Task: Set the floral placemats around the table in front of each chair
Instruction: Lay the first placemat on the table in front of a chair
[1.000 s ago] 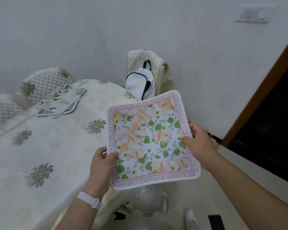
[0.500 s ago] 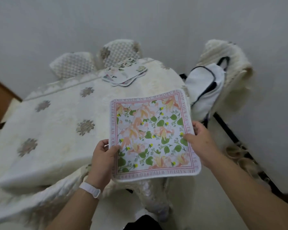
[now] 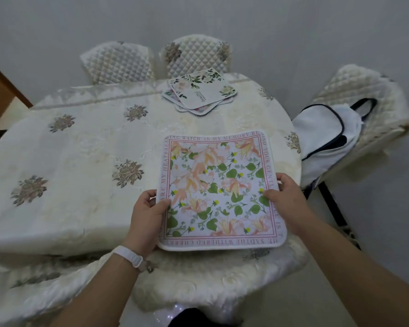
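Observation:
A square floral placemat (image 3: 216,185) with pink lilies, green leaves and a lettered border lies flat over the near right part of the table (image 3: 80,161). My left hand (image 3: 148,215) grips its left edge and my right hand (image 3: 285,201) grips its right edge. A stack of several other floral placemats (image 3: 201,92) rests at the far side of the table, in front of a quilted chair back (image 3: 196,57).
A second quilted chair back (image 3: 118,61) stands at the far left. At the right, a covered chair (image 3: 364,95) holds a white backpack (image 3: 326,138). A fluffy chair seat (image 3: 210,274) sits below my hands. Brown woodwork (image 3: 0,90) is at the left edge.
The view has swung left and down to face the table. Both hands have carried the placemat from beyond the table's edge to over its near right part.

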### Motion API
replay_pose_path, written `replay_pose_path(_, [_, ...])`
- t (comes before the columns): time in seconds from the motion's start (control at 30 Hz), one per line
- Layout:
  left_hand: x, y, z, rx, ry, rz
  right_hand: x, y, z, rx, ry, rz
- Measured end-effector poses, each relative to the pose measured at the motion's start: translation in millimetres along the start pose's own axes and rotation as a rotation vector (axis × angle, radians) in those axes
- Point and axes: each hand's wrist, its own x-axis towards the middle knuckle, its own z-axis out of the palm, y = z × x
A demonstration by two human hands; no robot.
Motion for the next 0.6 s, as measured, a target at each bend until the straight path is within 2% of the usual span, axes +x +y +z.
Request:
replay_pose_path(0.33, [71, -9, 10, 0.023, -0.02, -0.079, 71, 7, 26, -0.136, 0.002, 0.048])
replay_pose_path(0.6, [100, -33, 21, 0.193, 0.039, -0.133, 124, 30, 44, -0.244, -0.059, 0.097])
